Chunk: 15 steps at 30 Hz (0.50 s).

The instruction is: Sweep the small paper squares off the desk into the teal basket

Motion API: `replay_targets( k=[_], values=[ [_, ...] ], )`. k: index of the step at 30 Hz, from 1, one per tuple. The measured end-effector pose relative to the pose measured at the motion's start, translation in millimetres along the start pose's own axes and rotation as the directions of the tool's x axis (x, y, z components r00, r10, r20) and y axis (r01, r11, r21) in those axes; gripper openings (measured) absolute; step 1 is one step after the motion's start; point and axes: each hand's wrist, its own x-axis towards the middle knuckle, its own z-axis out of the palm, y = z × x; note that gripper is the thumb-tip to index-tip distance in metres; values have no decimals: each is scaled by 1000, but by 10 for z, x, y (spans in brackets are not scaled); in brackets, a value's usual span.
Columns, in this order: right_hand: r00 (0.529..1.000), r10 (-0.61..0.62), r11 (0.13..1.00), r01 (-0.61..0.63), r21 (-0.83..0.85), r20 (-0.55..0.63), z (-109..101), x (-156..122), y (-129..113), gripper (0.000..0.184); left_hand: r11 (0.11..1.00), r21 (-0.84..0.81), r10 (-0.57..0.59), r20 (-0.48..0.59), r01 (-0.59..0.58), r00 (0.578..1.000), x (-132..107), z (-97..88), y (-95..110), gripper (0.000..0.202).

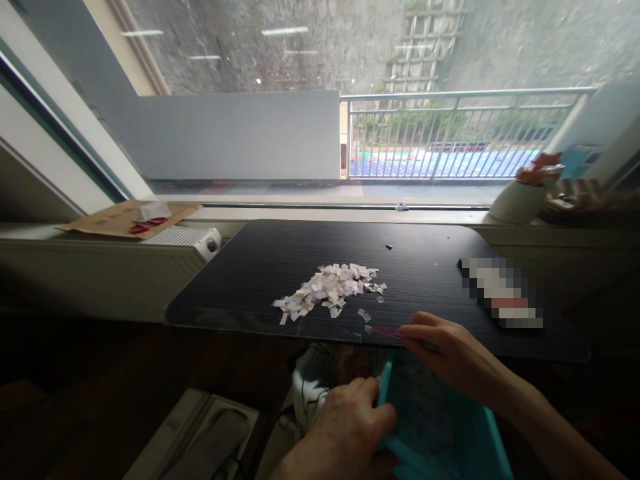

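My left hand (350, 423) grips the rim of a turquoise plastic bin (493, 443), held just below the table's front edge. My right hand (440, 343) is closed round slim pink tweezers (387, 331), above the near edge of the black table (240, 267). Their tip points left and meets a small pale scrap (368, 329); whether it is pinched I cannot tell. Left of the tip lies a loose heap of small white paper pieces (330, 287). A few stray pieces (364, 314) lie between the heap and the tweezers. The bin's inside is dim.
A blurred-out phone-like object (500, 293) lies at the table's right. On the left ledge, red-handled scissors (145, 227) rest on a brown envelope (110, 220), above a white radiator (150, 260). A white pot (520, 200) stands on the right of the sill. An open box (200, 433) is on the floor.
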Motion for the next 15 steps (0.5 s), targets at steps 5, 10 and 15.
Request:
replay_targets(
  k=[5,10,15],
  values=[
    [998,7,999,-10,-37,-60,33,209,70,24,998,53,37,27,-39,999,44,-27,52,28],
    [1000,-12,1000,13,-25,16,27,161,43,24,995,82,52,9,-53,999,32,-20,34,29],
    [996,5,1000,-5,7,89,-54,-81,-20,24,995,89,55,-27,-52,998,12,29,36,28]
  ],
)
